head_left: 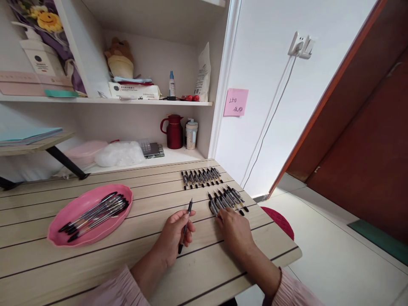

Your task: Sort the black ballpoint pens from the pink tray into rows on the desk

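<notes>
My left hand [178, 231] is closed around a pen [185, 229], held slanted with its thin, capless-looking tip pointing up and away. To its right, my right hand [234, 223] reaches down to the table, its fingers bent together at the near row of pens [228, 197]. Whatever lies under those fingertips is hidden. Behind that row is a second row of pens [200, 176], laid side by side with black ends towards me. At the left, a pink scalloped tray [55, 236] holds several clear-barrelled pens [98, 212] with black caps.
The striped wooden table [153, 272] ends at a rounded right corner. White shelves [143, 101] behind it bear a red jug [174, 131], a cup [191, 134] and a plastic bag [119, 154]. A raised stand [66, 163] is at left, a red stool [279, 223] beyond the right edge.
</notes>
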Demonstrator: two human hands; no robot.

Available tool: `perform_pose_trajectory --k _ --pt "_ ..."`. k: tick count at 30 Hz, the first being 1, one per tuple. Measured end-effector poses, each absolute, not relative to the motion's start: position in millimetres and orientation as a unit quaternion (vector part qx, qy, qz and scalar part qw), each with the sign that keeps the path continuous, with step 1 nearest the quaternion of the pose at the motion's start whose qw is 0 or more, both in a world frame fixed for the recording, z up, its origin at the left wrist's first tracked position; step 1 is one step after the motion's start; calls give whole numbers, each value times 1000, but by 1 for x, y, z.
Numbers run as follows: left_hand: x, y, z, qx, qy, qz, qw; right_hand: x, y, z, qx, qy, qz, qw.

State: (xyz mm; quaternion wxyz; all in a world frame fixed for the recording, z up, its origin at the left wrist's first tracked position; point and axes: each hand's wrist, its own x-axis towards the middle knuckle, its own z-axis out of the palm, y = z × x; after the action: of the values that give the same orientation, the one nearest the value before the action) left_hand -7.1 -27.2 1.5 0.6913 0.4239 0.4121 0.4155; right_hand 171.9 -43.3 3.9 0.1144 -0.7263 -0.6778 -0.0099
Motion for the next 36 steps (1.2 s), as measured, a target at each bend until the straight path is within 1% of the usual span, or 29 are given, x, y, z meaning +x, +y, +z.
perform_pose_trajectory --k 10,18,22,25,29,36 --pt "-6 -30 7 410 424 408 696 176 -51 5 -721 -683 -7 122" --pt "-4 -31 11 410 433 401 695 187 -76 7 -722 -675 4 149" --pt "3 -22 14 447 491 406 627 193 -90 -3 -715 -678 20 171" --pt "15 -8 14 491 539 377 572 196 -95 -11 -711 -676 22 192" --pt "37 16 10 525 581 336 522 196 -96 -14 -707 -672 37 217" --pt "63 49 2 580 637 276 426 197 -97 -17 -702 -675 35 223"
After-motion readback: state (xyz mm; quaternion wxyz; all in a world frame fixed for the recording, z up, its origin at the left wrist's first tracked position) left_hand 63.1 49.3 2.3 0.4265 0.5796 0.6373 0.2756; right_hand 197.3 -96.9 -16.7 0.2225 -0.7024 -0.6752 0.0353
